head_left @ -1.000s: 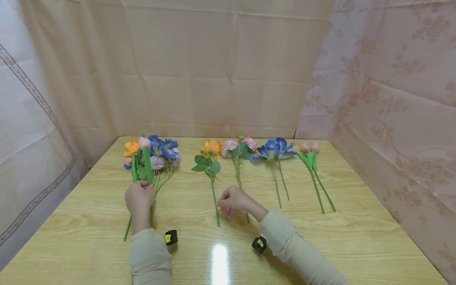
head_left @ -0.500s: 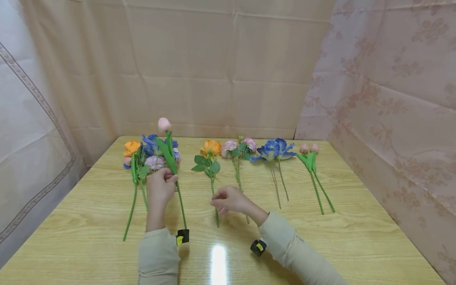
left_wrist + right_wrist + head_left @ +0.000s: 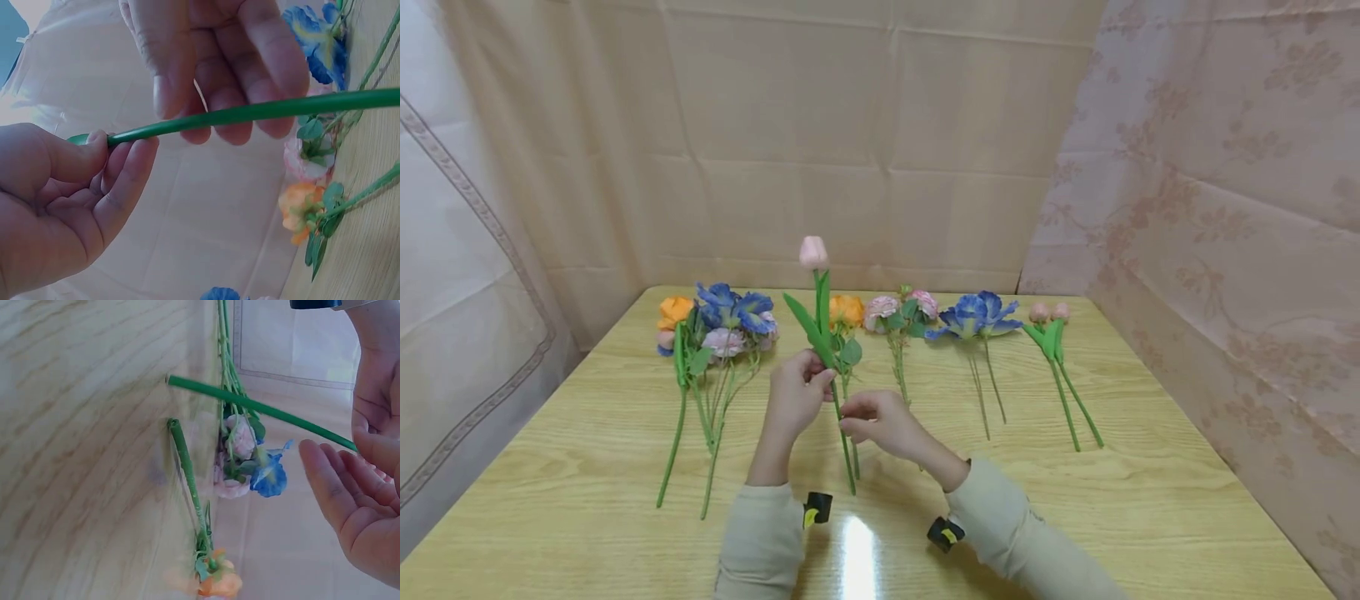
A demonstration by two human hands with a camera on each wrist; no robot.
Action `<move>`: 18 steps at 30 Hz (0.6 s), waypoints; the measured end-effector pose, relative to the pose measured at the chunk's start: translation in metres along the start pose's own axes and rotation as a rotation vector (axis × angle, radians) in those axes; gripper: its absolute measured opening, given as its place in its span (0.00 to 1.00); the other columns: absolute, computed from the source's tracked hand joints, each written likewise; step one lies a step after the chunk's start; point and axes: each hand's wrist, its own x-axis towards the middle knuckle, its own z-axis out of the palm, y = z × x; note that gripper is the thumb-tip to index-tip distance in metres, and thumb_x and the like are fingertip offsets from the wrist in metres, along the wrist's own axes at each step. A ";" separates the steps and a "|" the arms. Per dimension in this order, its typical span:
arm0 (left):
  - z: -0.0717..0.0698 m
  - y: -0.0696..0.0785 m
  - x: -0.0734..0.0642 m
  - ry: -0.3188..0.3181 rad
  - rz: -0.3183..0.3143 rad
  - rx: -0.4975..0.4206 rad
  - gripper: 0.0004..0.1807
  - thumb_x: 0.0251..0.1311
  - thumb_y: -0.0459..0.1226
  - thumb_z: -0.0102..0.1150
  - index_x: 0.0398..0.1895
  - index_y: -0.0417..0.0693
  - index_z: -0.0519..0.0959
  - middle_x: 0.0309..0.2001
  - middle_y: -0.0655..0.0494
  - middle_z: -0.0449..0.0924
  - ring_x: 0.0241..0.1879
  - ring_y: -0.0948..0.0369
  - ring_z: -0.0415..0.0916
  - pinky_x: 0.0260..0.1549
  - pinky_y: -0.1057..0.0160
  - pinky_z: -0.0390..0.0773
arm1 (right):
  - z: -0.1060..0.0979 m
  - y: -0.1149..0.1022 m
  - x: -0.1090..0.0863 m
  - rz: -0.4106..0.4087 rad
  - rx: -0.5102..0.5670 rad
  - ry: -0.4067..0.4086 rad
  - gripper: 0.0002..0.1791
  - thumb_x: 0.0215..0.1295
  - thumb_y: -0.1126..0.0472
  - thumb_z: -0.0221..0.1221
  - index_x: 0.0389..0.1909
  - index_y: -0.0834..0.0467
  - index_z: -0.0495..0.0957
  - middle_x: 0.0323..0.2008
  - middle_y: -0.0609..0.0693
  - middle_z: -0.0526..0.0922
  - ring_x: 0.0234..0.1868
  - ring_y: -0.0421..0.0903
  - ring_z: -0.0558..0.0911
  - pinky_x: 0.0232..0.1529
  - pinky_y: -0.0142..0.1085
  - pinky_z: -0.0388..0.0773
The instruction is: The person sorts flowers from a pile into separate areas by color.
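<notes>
My left hand (image 3: 793, 396) pinches the green stem of a pink artificial tulip (image 3: 813, 252), just below its leaves. The tulip stands nearly upright, with the bloom at the top. In the left wrist view, its stem (image 3: 262, 111) runs out past the left thumb and forefinger. My right hand (image 3: 883, 421) is at the stem lower down, its fingers relaxed and spread from the thumb. The right fingers (image 3: 231, 128) reach behind the stem without closing on it. Partly hidden behind the tulip, an orange rose (image 3: 847, 310) lies on the table.
Left on the wooden table (image 3: 587, 467) lies a mixed bunch with an orange bloom (image 3: 675, 312), blue flowers (image 3: 733, 307) and a green-stemmed tulip (image 3: 680, 358). Rightward lie pink flowers (image 3: 880, 312), blue flowers (image 3: 973, 315) and two pink tulips (image 3: 1054, 337). Cloth curtains (image 3: 850, 167) hang around the table.
My left hand has lifted the tulip off the left bunch and carried it right, to the right hand. The right hand has shifted slightly left and its fingers have parted.
</notes>
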 end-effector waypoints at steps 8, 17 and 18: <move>0.011 0.004 -0.001 -0.020 0.064 -0.016 0.01 0.56 0.23 0.52 0.29 0.29 0.73 0.23 0.45 0.75 0.22 0.51 0.76 0.24 0.57 0.78 | -0.001 0.004 -0.003 -0.032 0.023 0.065 0.06 0.59 0.73 0.54 0.33 0.74 0.75 0.29 0.61 0.78 0.30 0.53 0.81 0.27 0.34 0.78; 0.018 0.009 -0.003 -0.045 0.092 0.007 0.02 0.56 0.25 0.53 0.27 0.33 0.74 0.20 0.49 0.73 0.20 0.55 0.74 0.20 0.65 0.76 | -0.006 -0.023 -0.016 -0.092 -0.047 0.102 0.04 0.57 0.77 0.53 0.29 0.77 0.74 0.26 0.66 0.77 0.25 0.62 0.79 0.26 0.38 0.78; 0.018 0.009 -0.003 -0.047 0.098 0.001 0.02 0.56 0.25 0.53 0.27 0.33 0.74 0.19 0.49 0.73 0.20 0.54 0.74 0.20 0.65 0.76 | -0.007 -0.027 -0.018 -0.097 -0.061 0.105 0.04 0.57 0.77 0.53 0.29 0.77 0.74 0.26 0.66 0.77 0.24 0.61 0.78 0.26 0.38 0.78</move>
